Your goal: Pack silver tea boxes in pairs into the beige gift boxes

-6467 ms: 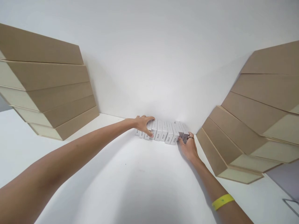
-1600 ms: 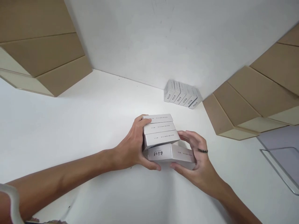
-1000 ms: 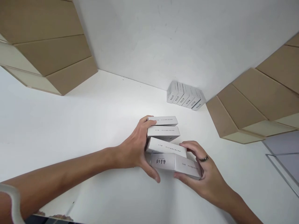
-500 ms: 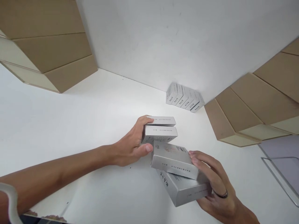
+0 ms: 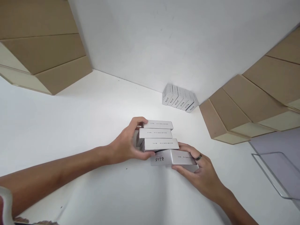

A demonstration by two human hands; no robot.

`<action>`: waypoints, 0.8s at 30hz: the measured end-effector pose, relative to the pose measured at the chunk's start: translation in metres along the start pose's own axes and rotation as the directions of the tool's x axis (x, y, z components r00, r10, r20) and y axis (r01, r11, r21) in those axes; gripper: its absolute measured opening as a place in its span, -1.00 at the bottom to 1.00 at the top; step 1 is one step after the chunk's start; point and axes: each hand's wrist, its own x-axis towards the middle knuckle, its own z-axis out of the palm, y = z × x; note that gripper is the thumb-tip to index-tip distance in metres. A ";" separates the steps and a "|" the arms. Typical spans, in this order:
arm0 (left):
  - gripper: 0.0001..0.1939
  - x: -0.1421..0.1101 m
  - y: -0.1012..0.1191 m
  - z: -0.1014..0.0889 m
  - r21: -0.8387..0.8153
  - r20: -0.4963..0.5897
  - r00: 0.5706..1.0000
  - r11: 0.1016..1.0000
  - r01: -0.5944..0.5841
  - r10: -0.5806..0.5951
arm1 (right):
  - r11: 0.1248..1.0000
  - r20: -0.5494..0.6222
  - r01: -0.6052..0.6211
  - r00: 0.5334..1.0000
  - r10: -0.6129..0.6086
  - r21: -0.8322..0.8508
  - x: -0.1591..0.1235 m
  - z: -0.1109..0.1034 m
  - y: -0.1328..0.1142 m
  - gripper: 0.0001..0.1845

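Three small silver-white printed boxes stand on edge side by side: a far box point(image 5: 159, 125), a middle box point(image 5: 155, 133) and a near box point(image 5: 161, 144). My left hand point(image 5: 126, 142) wraps round their left ends, fingers behind the far one and thumb in front of the near one. A fourth silver box point(image 5: 182, 157) is gripped at its right end by my right hand point(image 5: 197, 165), fingers behind and thumb in front. It lies close against the near box, offset to the right and slightly turned.
Several matching boxes point(image 5: 180, 98) stand in a row against the white wall point(image 5: 164, 47). Large brown cartons are stacked at the left point(image 5: 63, 73) and right point(image 5: 215, 120). A metal wire frame point(image 5: 269, 175) is at the far right of the white table point(image 5: 112, 190).
One of the two boxes at my right hand has joined the pair in my left hand. My right hand has moved left and up, bringing the other box upright beside them.
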 end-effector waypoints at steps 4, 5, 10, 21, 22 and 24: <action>-0.19 0.003 0.008 0.003 -0.002 -0.095 0.993 0.998 0.070 -0.070 | 0.998 -0.004 -0.027 1.000 0.027 -0.054 -0.005 -0.016 0.004 -0.67; -0.19 0.003 0.009 0.003 -0.023 -0.119 0.988 0.995 0.101 -0.103 | 0.998 -0.036 0.011 0.999 -0.013 -0.070 -0.006 -0.018 0.005 -0.69; -0.20 0.005 0.013 0.003 -0.148 -0.184 0.943 0.956 0.253 -0.278 | 0.852 -0.325 0.454 0.790 -0.520 -0.260 0.003 -0.011 0.001 -0.48; -0.02 0.002 0.009 0.004 -0.228 -0.107 0.970 0.955 0.191 -0.219 | 0.526 0.059 0.650 0.658 -0.751 -0.548 0.020 0.023 0.007 -0.44; 0.05 0.001 0.008 0.005 -0.225 -0.084 0.979 0.960 0.165 -0.188 | 0.560 0.052 0.657 0.671 -0.740 -0.505 0.019 0.022 0.006 -0.49; 0.17 -0.001 0.006 0.005 -0.230 -0.032 0.992 0.966 0.114 -0.125 | 0.601 0.063 0.666 0.691 -0.720 -0.441 0.019 0.020 0.001 -0.59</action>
